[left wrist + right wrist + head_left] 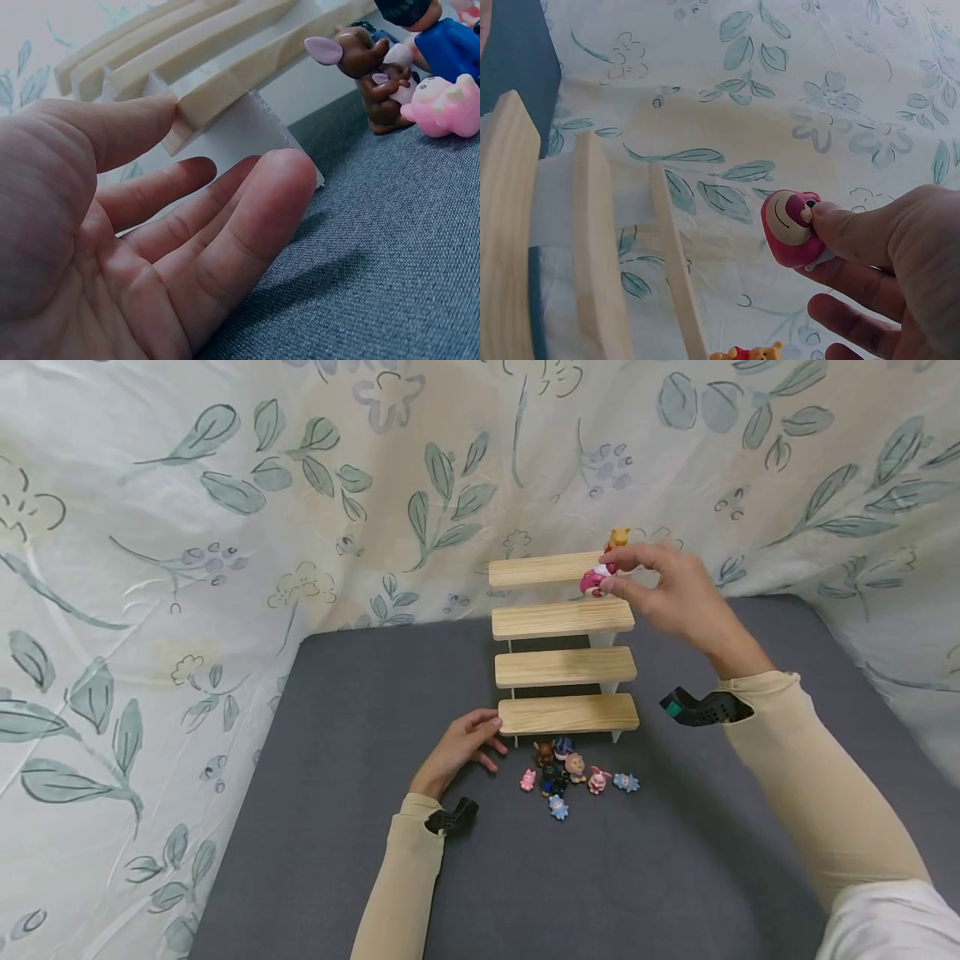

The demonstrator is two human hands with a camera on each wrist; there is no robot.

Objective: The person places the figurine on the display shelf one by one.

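The work in hand appears to be stocking the stepped wooden rack (564, 643) with small figures, and this moment falls in the placing step. The right hand (667, 589) pinches a pink bear figure (594, 580) between thumb and fingers, held in the air at the right end of the rack, between the top shelf and the second shelf. A yellow bear figure (618, 538) already stands at the right end of the top shelf. The left hand (461, 747) lies relaxed on the grey desk (337, 777), fingers loosely extended, thumb tip touching the left end of the lowest shelf; it holds nothing and seems to steady the rack. A cluster of figures (570, 772) lies on the desk just in front of the rack, unplaced. Judgement: early stage, one figure set, one in hand. The next move calls for lowering the pink bear upright onto a shelf without knocking the yellow bear, then releasing cleanly.
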